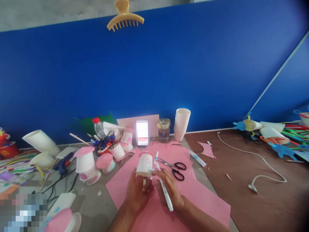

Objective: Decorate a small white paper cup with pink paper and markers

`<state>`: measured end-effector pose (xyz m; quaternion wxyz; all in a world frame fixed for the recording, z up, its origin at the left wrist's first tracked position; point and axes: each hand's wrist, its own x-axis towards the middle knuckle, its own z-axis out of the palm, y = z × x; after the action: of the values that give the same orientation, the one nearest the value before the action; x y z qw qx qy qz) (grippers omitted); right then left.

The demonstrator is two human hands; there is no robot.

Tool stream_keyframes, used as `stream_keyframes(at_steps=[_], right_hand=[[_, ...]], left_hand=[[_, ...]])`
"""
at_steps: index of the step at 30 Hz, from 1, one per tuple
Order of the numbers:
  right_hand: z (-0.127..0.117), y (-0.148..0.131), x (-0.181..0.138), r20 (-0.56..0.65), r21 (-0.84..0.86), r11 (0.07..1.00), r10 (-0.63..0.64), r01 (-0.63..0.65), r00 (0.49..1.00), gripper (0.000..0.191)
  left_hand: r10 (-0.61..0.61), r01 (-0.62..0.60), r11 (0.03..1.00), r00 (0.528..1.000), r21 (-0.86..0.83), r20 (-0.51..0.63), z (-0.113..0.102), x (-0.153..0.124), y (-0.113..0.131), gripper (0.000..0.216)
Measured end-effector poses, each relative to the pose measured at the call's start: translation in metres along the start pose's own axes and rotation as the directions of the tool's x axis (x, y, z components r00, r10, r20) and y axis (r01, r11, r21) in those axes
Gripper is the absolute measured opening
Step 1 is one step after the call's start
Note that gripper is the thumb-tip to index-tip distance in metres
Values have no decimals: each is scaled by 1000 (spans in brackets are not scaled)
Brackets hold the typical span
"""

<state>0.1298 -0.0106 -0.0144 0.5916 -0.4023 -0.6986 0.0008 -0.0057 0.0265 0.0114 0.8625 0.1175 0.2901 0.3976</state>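
Note:
My left hand [137, 191] is closed around a white paper cup [145, 164] with a pink top, held upright above a pink paper sheet [193, 196]. Faint pink marks show on the cup's side. My right hand [170, 188] grips a white marker pen [164, 187], its tip pointing up beside the cup. Black-handled scissors [175, 167] lie on the pink sheet just beyond my right hand.
Several pink-topped cups [85, 162] stand at left near a blue glue gun [64, 161]. A stack of paper cups [181, 124], a glass jar [164, 130] and a phone [142, 132] line the blue wall. A white cable [256, 156] crosses the brown table at right.

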Motion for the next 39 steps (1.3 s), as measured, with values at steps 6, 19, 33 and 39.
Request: stream_keyframes(at_steps=[6, 19, 33, 39], right_hand=[[1, 7, -3, -92, -106, 994, 22, -32, 995, 39], [2, 6, -3, -71, -93, 995, 39, -46, 997, 36], [6, 8, -7, -108, -58, 992, 108, -115, 988, 34], [4, 7, -7, -82, 51, 983, 183, -179, 980, 30]], left_hand=[[4, -4, 1000, 1000, 15, 28, -1, 0, 1, 41], [-23, 18, 998, 997, 58, 80, -4, -1, 0, 50], [216, -230, 942, 973, 243, 83, -6, 0, -12, 40], [443, -439, 764, 890, 472, 110, 2, -5, -14, 47]])
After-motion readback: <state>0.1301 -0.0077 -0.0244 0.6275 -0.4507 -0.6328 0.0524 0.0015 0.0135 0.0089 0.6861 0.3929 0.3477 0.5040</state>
